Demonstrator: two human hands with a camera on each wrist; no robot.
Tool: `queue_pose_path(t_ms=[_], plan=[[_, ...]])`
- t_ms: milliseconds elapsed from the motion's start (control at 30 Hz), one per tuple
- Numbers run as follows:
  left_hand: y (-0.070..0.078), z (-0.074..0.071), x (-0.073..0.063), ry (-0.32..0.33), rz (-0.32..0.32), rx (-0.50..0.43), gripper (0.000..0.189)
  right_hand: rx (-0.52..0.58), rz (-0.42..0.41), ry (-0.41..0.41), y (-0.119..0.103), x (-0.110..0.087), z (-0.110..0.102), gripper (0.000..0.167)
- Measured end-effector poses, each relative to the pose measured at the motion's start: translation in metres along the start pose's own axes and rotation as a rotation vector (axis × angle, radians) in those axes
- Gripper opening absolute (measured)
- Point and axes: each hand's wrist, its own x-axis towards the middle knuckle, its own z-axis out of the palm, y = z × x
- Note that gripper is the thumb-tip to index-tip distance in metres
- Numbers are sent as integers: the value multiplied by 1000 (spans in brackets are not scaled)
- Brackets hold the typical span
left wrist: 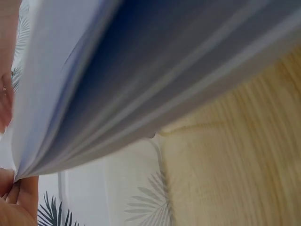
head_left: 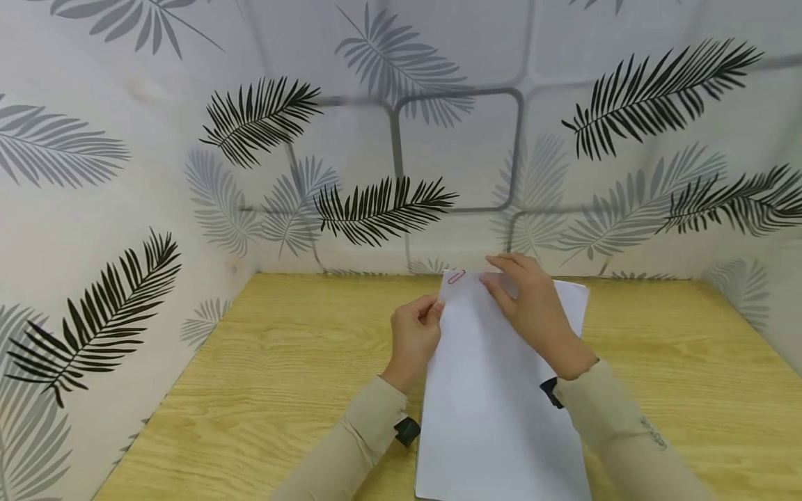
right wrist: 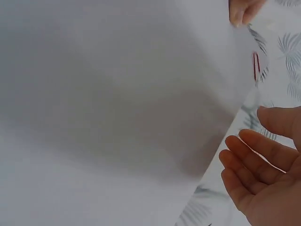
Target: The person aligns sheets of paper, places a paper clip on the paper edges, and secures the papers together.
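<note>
A stack of white paper sheets (head_left: pixel 495 390) is held tilted up off the table, its several layers fanned apart in the left wrist view. My left hand (head_left: pixel 416 337) pinches the stack's left edge near the top corner, thumb in front. On the top edge by that corner sits a red paper clip (head_left: pixel 457 277), also seen as a narrow red loop in the right wrist view. My right hand (head_left: pixel 532 306) is just right of the clip, at the top edge, with fingers loosely extended; in the right wrist view its fingers (right wrist: pixel 254 162) hold nothing.
The stack rises over a wood-grain table (head_left: pixel 301 362). Behind the table's back edge stands a wall covering (head_left: pixel 363 160) with dark and grey leaf prints, which continues along the left side. Black straps (head_left: pixel 407 431) show at both sleeve cuffs.
</note>
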Motion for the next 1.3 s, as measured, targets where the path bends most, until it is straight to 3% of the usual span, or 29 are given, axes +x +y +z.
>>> queue_pose_path(t_ms=[233,367,500,633,733,800,867,1067,1233,1300], plan=[[-1,-2,1,11,-23,-19,10,43,147,173,35,0,-39,23],[-1,-3,2,22,-7,-22,9,105,308,166,57,-9,-54,37],[-2,-5,4,39,-30,-23,10,281,494,-8,77,-20,-59,61],[-4,-7,5,42,-65,-39,11,599,678,-247,91,-29,-62,87],[-6,-8,6,46,-75,-56,11,856,758,-318,95,-34,-62,88],[-7,-9,7,52,-75,-63,11,961,769,-334,96,-35,-60,79],[-7,-10,7,54,-79,-66,11,995,752,-339,95,-38,-58,68],[-9,-14,10,58,-131,-81,12,901,654,-348,89,-44,-53,59],[-8,-15,10,49,-174,-112,15,923,602,-266,86,-48,-48,20],[-8,-15,9,46,-186,-116,16,920,598,-237,85,-50,-46,14]])
